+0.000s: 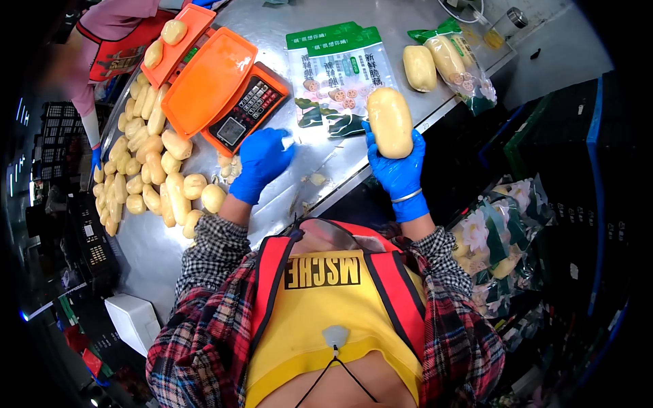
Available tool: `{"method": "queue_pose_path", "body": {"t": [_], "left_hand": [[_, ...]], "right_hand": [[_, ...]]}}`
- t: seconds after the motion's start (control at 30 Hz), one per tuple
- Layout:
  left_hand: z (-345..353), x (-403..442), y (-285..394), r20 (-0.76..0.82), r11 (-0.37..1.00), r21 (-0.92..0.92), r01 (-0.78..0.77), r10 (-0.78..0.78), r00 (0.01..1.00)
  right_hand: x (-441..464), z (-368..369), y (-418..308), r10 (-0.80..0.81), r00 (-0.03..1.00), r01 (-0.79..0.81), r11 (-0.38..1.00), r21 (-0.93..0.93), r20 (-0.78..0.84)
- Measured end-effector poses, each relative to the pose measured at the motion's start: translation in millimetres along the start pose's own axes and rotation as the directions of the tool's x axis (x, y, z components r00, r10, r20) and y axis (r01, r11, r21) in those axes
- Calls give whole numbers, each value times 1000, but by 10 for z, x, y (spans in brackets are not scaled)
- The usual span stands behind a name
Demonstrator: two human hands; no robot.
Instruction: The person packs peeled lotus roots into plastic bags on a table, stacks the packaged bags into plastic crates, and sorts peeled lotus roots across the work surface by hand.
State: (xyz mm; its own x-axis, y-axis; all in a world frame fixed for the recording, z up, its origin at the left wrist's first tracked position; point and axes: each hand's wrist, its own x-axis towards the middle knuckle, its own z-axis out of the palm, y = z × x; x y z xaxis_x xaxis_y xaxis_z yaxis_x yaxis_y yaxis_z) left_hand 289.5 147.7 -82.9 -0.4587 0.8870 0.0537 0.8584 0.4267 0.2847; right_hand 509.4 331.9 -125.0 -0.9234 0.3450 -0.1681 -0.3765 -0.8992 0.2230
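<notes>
My right hand [398,166], in a blue glove, holds up a thick peeled lotus root piece [390,122] above the table's front edge. My left hand [265,163], also gloved in blue, is curled near the front of an orange weighing scale [211,81]. A small whitish bit shows at its fingertips, too small to name. Flat printed lotus root bags [343,81] lie overlapping between and beyond my hands. Farther right, a loose lotus root piece [420,68] sits beside a filled bag [452,61].
Many lotus root pieces [153,156] are piled at the left. Behind them, a co-worker's gloved hand [96,162] touches the table edge near a second orange scale [178,47] bearing two pieces. Filled bags [503,231] are stacked low at right. A glass jar [507,27] stands far right.
</notes>
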Motion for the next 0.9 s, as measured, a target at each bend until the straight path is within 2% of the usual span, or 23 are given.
{"method": "queue_pose_path", "body": {"t": [0.03,0.07,0.1,0.2,0.27,0.3,0.4,0.43,0.47,0.53,0.6,0.63,0.73,0.77,0.87,0.9], "left_hand": [[-73,67,183,-43,986,159,-48,55,998],[-26,162,286,-99,982,118,-151,163,982],[-7,221,411,-138,966,151,-210,231,963],[502,465,570,-25,947,175,-270,278,960],[664,538,729,109,943,142,-300,287,952],[808,553,721,-30,902,243,-357,375,927],[991,748,694,194,984,95,-149,128,973],[1215,719,548,-50,930,236,-283,302,952],[1134,735,571,-4,969,109,-222,224,975],[1073,758,502,-3,986,22,-166,166,986],[988,752,510,-98,946,-79,-315,307,947],[919,755,528,-147,913,-121,-389,371,917],[808,916,569,55,959,-217,-185,201,978],[709,1011,584,186,945,-327,-16,81,979],[536,1229,557,248,940,-337,54,33,968],[626,1340,484,203,932,-361,35,42,978]], "right_hand": [[-1,8,-4,-14,1000,14,1000,0,2],[5,16,-59,-27,1000,27,1000,-1,5],[7,30,-105,-38,999,38,999,-4,6],[11,94,-189,-212,975,202,969,-144,-64],[-5,116,-199,-253,965,239,956,-168,-67],[-21,129,-218,-278,958,262,948,-181,-67],[-58,87,-310,-292,956,280,940,-197,-38],[-57,110,-285,-303,952,288,937,-197,-51],[-52,127,-266,-310,949,293,936,-196,-63],[-11,97,-252,-312,948,292,929,-226,-58],[55,76,-216,-306,951,286,916,-280,-30],[102,112,-168,-295,955,275,888,-368,1],[252,224,-82,-135,990,142,903,-407,45],[321,255,-59,-71,994,98,922,-374,83],[505,201,-60,-12,993,53,934,-354,116],[517,198,-55,-25,993,55,963,-262,118]]}}
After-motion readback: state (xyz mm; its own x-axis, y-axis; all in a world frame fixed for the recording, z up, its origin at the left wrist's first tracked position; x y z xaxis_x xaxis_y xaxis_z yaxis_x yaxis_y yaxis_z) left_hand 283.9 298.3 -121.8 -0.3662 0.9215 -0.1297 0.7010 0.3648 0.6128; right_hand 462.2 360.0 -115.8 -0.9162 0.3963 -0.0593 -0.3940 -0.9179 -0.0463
